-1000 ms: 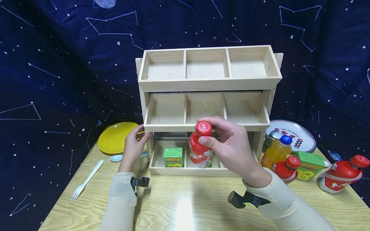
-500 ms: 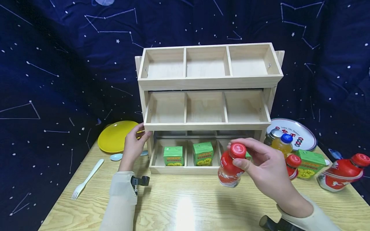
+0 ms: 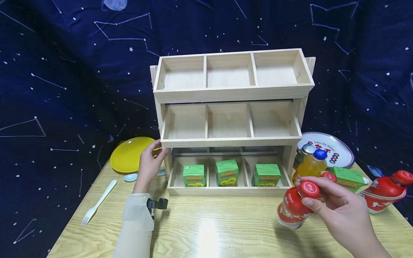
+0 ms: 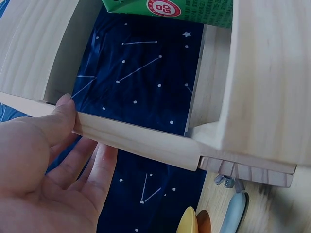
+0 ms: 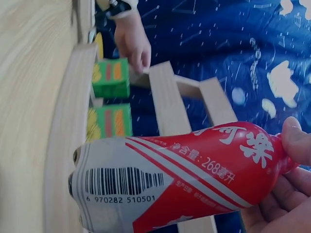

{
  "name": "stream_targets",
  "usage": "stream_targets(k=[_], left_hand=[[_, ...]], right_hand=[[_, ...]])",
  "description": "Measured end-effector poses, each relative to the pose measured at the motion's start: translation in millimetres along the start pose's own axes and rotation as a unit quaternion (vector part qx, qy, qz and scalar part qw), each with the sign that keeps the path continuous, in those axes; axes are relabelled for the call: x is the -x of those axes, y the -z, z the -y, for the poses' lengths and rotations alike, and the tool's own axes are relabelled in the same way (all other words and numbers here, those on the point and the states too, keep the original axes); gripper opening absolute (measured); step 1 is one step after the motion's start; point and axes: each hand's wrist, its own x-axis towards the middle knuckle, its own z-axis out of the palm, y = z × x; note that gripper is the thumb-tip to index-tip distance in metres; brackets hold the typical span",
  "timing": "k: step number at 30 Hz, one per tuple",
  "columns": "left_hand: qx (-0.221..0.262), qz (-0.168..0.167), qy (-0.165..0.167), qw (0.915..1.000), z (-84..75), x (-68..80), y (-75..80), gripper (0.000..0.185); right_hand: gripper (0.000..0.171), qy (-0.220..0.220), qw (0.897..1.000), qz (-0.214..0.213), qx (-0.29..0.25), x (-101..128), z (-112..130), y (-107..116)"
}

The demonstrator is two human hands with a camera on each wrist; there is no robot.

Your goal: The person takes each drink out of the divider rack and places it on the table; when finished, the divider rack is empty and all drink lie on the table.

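Note:
My right hand holds a red cola bottle by its capped neck, in front of the rack's lower right corner. The bottle tilts slightly; its barcode side shows in the right wrist view, where the fingers wrap the neck end. My left hand grips the left upright of a three-tier wooden rack. In the left wrist view, the thumb lies over that wooden bar and the other fingers are under it. Green drink cartons stand one in each bottom-tier compartment.
To the right are an orange juice bottle, a glass shaker, another green carton, another red bottle and a white plate. A yellow plate, blue spoon and white fork lie left.
My right hand has carried the red bottle from before the middle bottom compartment rightward and nearer, uncovering the middle and right cartons. My left hand has stayed at the rack's upright.

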Motion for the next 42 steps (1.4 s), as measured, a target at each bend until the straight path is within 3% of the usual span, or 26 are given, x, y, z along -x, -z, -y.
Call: stream_targets(k=[5,8,10,13,17,21,25,32,36,42], left_hand=[[-0.005,0.004,0.006,1.0000,0.9,0.3,-2.0,0.047],[-0.003,0.003,0.010,0.9999,0.1,0.6,-1.5,0.048],[-0.002,0.003,0.010,0.9999,-0.2,0.8,-0.8,0.048],[-0.004,0.003,0.012,0.9999,-0.6,1.0,0.0,0.048],[-0.007,0.001,0.013,0.9999,-1.5,1.0,-0.3,0.047],[-0.011,0.001,0.014,0.9998,-1.5,0.7,-0.2,0.047],[-0.006,0.001,0.015,0.9999,-1.2,0.5,-0.4,0.047],[-0.005,0.004,0.015,0.9999,-1.3,0.2,-0.8,0.047],[-0.004,0.004,0.017,0.9998,-1.4,0.1,-0.2,0.048],[-0.003,0.004,0.017,0.9998,-0.4,0.2,-0.1,0.048]], right_hand=[[0.050,-0.104,0.993,-0.035,0.052,18.8,-30.7,17.5],[0.049,-0.142,0.986,-0.067,0.047,27.8,-48.7,28.2],[0.045,-0.128,0.987,-0.088,0.025,30.6,-59.9,35.9],[0.045,-0.087,0.985,-0.127,-0.079,31.5,-75.5,45.7],[0.039,-0.045,0.960,-0.184,-0.205,29.0,-93.5,54.6],[0.037,-0.043,0.947,-0.223,-0.227,20.8,-107.5,58.6],[0.039,-0.062,0.950,-0.232,-0.202,11.6,-117.1,61.2],[0.041,-0.080,0.952,-0.207,-0.211,3.9,-128.1,61.8],[0.042,-0.094,0.965,-0.192,-0.153,1.9,-132.2,63.9],[0.049,-0.067,0.977,-0.126,-0.155,0.7,-137.4,76.7]])
